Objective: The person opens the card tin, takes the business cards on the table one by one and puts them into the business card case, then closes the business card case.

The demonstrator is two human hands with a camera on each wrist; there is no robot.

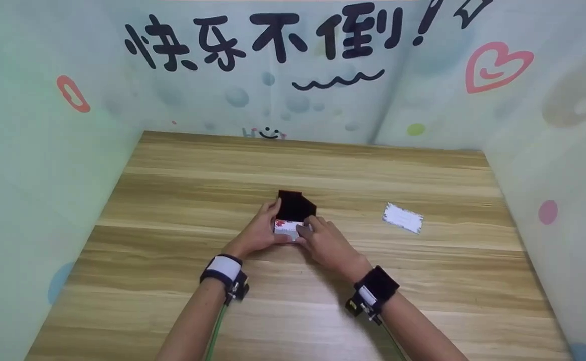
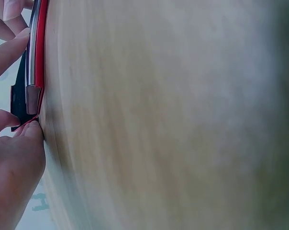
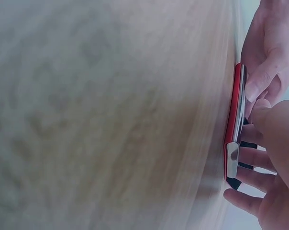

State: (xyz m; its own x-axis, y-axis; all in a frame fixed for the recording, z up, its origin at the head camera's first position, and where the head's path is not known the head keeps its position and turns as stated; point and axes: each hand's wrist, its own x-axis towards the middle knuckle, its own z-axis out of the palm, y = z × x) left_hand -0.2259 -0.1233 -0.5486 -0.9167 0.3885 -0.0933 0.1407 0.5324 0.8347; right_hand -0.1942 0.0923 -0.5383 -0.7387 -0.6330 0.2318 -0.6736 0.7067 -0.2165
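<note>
Midway, by the look: card case (image 1: 293,213) open, left hand (image 1: 260,231) gripping it, right hand (image 1: 325,240) pinching a card (image 1: 288,229) at its mouth. Second card (image 1: 403,217) lies apart on the table (image 1: 172,200), untouched.

Slim red card case (image 1: 291,220) with silver rim, black-lined lid open — mid-table, cards inside

Wooden table (image 1: 172,281) — case (image 1: 293,213), card (image 1: 403,217)

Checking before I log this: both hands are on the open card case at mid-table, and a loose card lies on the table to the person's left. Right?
Not quite. The head view shows the loose card lying to the person's right, not left. Both the left hand and right hand do hold the open card case at mid-table.
</note>
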